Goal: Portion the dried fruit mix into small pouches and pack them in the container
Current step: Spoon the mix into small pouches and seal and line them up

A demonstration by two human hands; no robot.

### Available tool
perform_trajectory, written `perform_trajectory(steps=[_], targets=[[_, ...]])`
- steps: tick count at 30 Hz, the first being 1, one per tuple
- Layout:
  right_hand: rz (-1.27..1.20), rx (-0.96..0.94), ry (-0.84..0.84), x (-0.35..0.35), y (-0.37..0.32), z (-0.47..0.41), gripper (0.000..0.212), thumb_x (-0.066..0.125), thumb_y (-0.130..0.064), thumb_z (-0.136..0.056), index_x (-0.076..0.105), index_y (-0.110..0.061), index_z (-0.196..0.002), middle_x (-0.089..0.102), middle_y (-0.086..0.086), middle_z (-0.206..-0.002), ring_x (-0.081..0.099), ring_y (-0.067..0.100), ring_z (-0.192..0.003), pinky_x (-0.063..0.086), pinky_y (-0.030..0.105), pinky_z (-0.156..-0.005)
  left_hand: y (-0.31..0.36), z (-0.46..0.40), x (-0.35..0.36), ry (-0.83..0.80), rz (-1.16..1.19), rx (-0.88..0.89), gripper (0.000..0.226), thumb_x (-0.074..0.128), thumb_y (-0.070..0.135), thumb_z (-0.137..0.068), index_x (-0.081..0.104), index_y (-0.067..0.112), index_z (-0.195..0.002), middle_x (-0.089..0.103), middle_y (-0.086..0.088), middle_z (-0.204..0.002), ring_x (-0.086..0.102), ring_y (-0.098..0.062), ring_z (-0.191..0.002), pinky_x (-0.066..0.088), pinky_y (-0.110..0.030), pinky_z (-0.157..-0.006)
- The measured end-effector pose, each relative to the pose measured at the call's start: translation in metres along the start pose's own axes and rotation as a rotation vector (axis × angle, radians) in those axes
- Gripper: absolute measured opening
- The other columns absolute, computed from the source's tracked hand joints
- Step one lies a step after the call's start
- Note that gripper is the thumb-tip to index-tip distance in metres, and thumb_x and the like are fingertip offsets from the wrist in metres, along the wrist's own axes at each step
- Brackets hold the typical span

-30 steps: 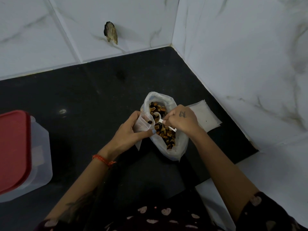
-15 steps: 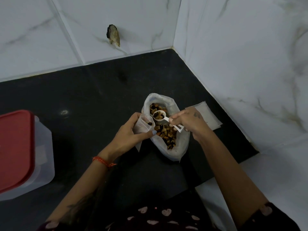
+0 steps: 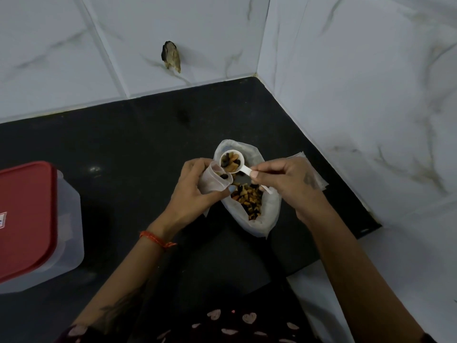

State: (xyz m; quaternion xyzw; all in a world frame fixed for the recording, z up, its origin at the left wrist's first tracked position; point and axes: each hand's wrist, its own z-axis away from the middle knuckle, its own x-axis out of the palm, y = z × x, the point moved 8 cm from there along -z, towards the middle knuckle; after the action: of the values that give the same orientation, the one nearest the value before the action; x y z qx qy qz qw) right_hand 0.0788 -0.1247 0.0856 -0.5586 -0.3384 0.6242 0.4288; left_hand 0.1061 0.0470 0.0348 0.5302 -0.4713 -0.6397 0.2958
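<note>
My left hand [image 3: 195, 191] gripped a small pouch [image 3: 214, 180] open, my right hand [image 3: 286, 179] pinched a white scoop [image 3: 232, 161] full of fruit above the open bag [image 3: 249, 194] on the black worktop [image 3: 123, 149], red-lidded container [image 3: 32, 224] well left.

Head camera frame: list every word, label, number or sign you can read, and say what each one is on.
No text in this frame can be read.
Container: a white label with a red mark sits at the picture's left edge, cut off and too blurred to read.
Right hand: a small dark mark on its back, too blurred to tell as a letter or number.
Scoop, small pouch and fruit bag: no print visible.
</note>
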Motion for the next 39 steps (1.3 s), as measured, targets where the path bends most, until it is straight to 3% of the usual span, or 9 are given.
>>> perform_trajectory(steps=[4,8,12,16,20,27,32,36,39], targets=[[0.486,-0.482,0.222,0.009,-0.032,0.016,0.01,0.067,-0.022,-0.084,0.075,-0.025,-0.09,0.07,-0.01,-0.078,0.06,0.001,-0.071,0.048,0.018,-0.064,0.004,0.002,-0.001,-0.011,0.071,0.018,0.051,0.065,0.06,-0.061,0.052,0.041,-0.106,0.05,0.01,-0.119,0.043,0.0,-0.114,0.037,-0.017,-0.086],[0.765,-0.852,0.383,0.022,-0.044,0.037,0.015,0.063,-0.021,-0.083,0.076,-0.014,-0.086,0.069,-0.001,-0.076,0.059,0.011,-0.069,0.036,0.015,-0.064,0.006,0.005,0.0,-0.047,0.202,0.005,0.047,0.073,0.047,-0.066,0.054,0.035,-0.107,0.056,0.005,-0.114,0.052,-0.011,-0.111,0.046,-0.028,-0.091],[0.804,-1.016,0.485,0.024,-0.05,0.05,0.015,0.062,-0.017,-0.087,0.077,-0.012,-0.087,0.07,0.003,-0.077,0.062,0.016,-0.068,0.044,0.021,-0.06,0.012,0.006,0.001,-0.071,0.315,0.024,0.047,0.077,0.023,-0.073,0.05,0.027,-0.111,0.055,0.004,-0.109,0.057,-0.002,-0.1,0.049,-0.018,-0.085],[0.755,-1.068,0.533,0.021,-0.051,0.052,0.024,0.054,-0.017,-0.093,0.077,-0.011,-0.088,0.07,0.004,-0.077,0.063,0.018,-0.069,0.049,0.025,-0.058,0.01,0.006,0.002,-0.081,0.343,0.024,0.047,0.07,0.019,-0.072,0.049,0.026,-0.114,0.054,0.002,-0.112,0.056,-0.01,-0.106,0.049,-0.023,-0.093],[0.597,-0.935,0.532,0.012,-0.045,0.042,0.011,0.069,-0.014,-0.081,0.077,-0.011,-0.088,0.07,0.002,-0.08,0.062,0.014,-0.073,0.045,0.018,-0.067,0.012,0.004,0.003,-0.094,0.372,0.024,0.048,0.069,0.018,-0.071,0.048,0.028,-0.113,0.058,0.009,-0.109,0.058,-0.009,-0.107,0.049,-0.02,-0.089],[-0.201,-0.152,0.107,0.013,-0.01,0.013,0.019,0.071,-0.009,-0.079,0.07,-0.028,-0.084,0.07,-0.019,-0.071,0.064,-0.008,-0.076,0.047,0.007,-0.064,0.015,0.002,0.002,-0.095,0.345,0.039,0.055,0.07,0.019,-0.069,0.046,0.028,-0.118,0.055,0.012,-0.114,0.054,-0.004,-0.11,0.047,-0.017,-0.09],[-0.607,0.197,0.088,0.008,0.02,0.009,0.008,0.069,-0.013,-0.078,0.073,-0.018,-0.082,0.071,-0.005,-0.073,0.061,0.003,-0.068,0.045,0.023,-0.068,0.007,0.001,-0.006,-0.055,0.512,0.0,0.064,0.075,0.026,-0.061,0.048,0.015,-0.118,0.059,-0.01,-0.117,0.06,-0.017,-0.111,0.052,-0.029,-0.089],[-0.432,0.226,0.175,-0.007,0.038,0.006,0.008,0.07,-0.015,-0.079,0.073,-0.02,-0.084,0.07,-0.007,-0.072,0.06,-0.002,-0.062,0.042,0.02,-0.061,-0.003,0.0,-0.015,0.009,0.557,-0.026,0.059,0.075,0.022,-0.061,0.048,0.014,-0.113,0.06,-0.009,-0.111,0.062,-0.015,-0.106,0.053,-0.027,-0.085],[0.038,0.127,0.216,-0.015,0.045,0.001,0.011,0.072,-0.019,-0.08,0.073,-0.022,-0.09,0.069,-0.011,-0.077,0.061,-0.001,-0.07,0.044,0.016,-0.066,-0.009,0.002,-0.011,0.004,0.493,-0.07,0.057,0.077,0.015,-0.067,0.047,0.017,-0.114,0.058,-0.015,-0.118,0.063,-0.012,-0.104,0.053,-0.02,-0.079]])
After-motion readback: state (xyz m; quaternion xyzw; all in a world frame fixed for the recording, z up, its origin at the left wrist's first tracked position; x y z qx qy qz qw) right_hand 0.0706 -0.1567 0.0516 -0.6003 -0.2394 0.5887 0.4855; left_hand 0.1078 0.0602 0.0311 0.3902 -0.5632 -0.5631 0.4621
